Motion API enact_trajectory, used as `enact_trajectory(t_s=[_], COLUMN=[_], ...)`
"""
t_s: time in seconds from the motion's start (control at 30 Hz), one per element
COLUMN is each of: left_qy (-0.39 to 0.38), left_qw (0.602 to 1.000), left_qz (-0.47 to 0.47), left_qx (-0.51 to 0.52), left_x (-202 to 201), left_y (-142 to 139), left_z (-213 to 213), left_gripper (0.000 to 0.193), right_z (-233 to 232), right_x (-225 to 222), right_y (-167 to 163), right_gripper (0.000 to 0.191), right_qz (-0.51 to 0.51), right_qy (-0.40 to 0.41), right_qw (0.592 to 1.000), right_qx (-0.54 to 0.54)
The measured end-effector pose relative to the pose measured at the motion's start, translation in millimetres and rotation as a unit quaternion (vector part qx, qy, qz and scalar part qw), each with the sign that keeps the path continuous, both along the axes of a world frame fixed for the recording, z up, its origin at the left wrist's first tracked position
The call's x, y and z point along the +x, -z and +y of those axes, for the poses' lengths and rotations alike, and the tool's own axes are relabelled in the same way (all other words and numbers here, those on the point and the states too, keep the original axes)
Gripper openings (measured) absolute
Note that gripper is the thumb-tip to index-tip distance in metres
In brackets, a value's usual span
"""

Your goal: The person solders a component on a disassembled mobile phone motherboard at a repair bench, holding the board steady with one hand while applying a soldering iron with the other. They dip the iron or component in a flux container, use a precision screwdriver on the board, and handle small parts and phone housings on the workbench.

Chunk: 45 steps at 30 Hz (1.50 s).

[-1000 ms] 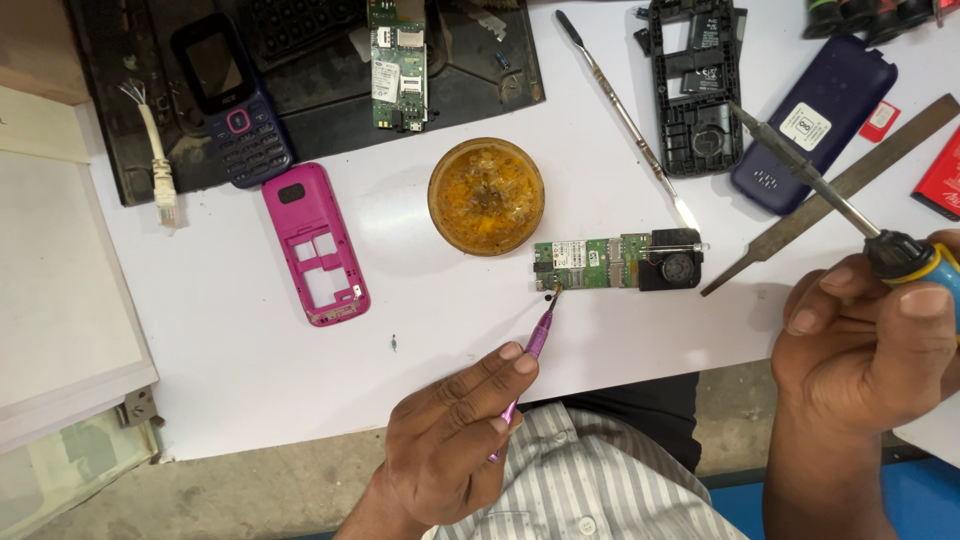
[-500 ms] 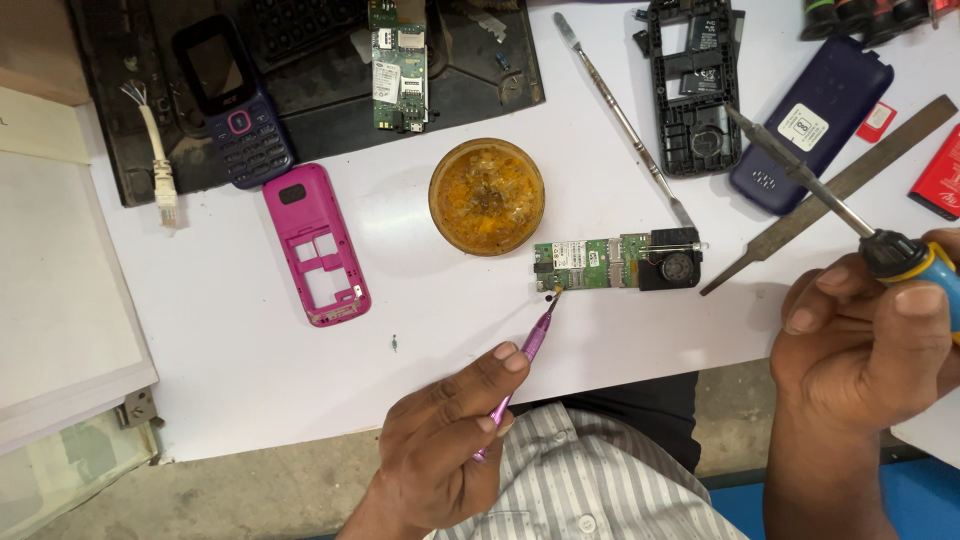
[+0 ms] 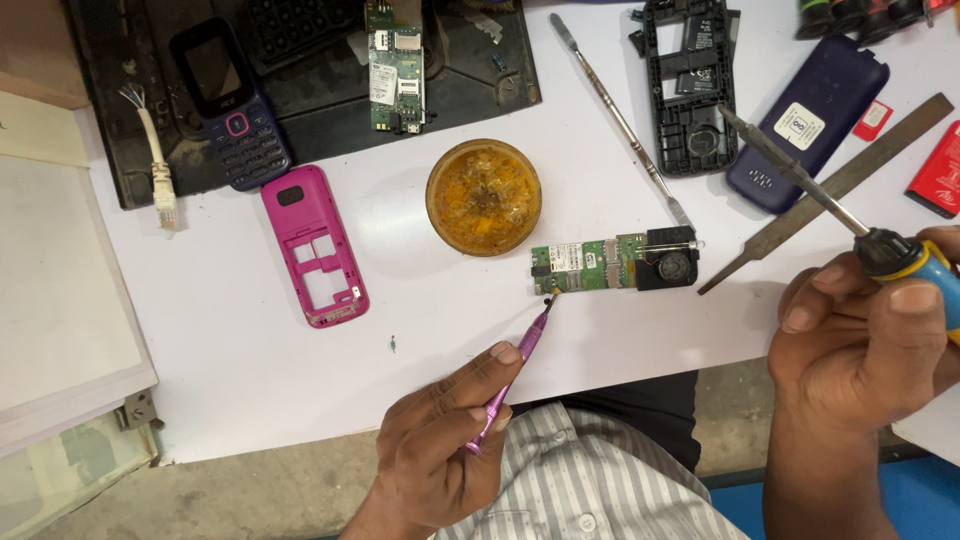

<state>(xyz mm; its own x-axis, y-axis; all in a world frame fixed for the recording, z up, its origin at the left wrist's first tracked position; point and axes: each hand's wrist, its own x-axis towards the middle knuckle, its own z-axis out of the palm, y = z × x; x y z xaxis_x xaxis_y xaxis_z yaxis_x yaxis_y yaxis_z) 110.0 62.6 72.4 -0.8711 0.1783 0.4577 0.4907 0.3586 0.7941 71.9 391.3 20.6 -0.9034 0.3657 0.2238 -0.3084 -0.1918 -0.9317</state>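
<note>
Left hand [image 3: 440,440] clenched around pink tweezers [image 3: 512,374], thumb and forefinger pinching the shaft, tip aimed up and right, touching a small dark part at the lower left corner of a green phone circuit board [image 3: 590,265]. Board lying flat on the white counter [image 3: 230,370], long side left to right, with a black speaker module [image 3: 672,265] fixed at its right end.

Right hand [image 3: 860,330] at the right edge, closed around the blue-and-yellow handle of a soldering iron [image 3: 800,180]; metal shaft slanting up and left, tip held above the counter near a black phone frame [image 3: 690,85], well apart from the board.

Just above and left of the board, a round amber tin of flux paste [image 3: 484,196]. Left of that, a pink phone back housing [image 3: 314,245], face down, openings showing. Further up, a dark work mat [image 3: 120,120] carrying a dark blue keypad phone [image 3: 230,100] and a second green circuit board [image 3: 392,65]. White network cable end [image 3: 155,160] lying across the mat's left edge.

Between tin and black frame, a thin metal spudger [image 3: 615,110] set diagonally. Beside the frame, a dark blue back cover [image 3: 810,120] with a white sticker; below it, a flat metal file [image 3: 830,190] slanting down toward the board's right end. Red card [image 3: 938,175] at the far right edge.
</note>
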Motion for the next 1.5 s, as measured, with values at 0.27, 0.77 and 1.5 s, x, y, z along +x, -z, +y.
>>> enact_trajectory(t_s=[0.27, 0.77, 1.5], left_qy=[0.010, -0.188, -0.287], left_qw=[1.000, 0.981, 0.921], left_qz=[0.001, 0.031, -0.110], left_qx=[0.016, 0.049, 0.240], left_x=[3.7, -20.2, -49.2], left_y=[1.1, -31.7, -45.8], left_z=[-0.5, -14.5, -41.2], left_gripper=[0.036, 0.019, 0.023], right_z=[1.4, 0.4, 5.3], right_x=[1.9, 1.5, 6.7], right_y=[4.7, 2.3, 15.1], right_gripper=[0.023, 0.024, 0.022], right_qz=[0.005, 0.006, -0.007], right_qy=[-0.004, -0.005, 0.007], right_qw=[1.000, 1.000, 0.999], right_qx=[-0.012, -0.001, -0.036])
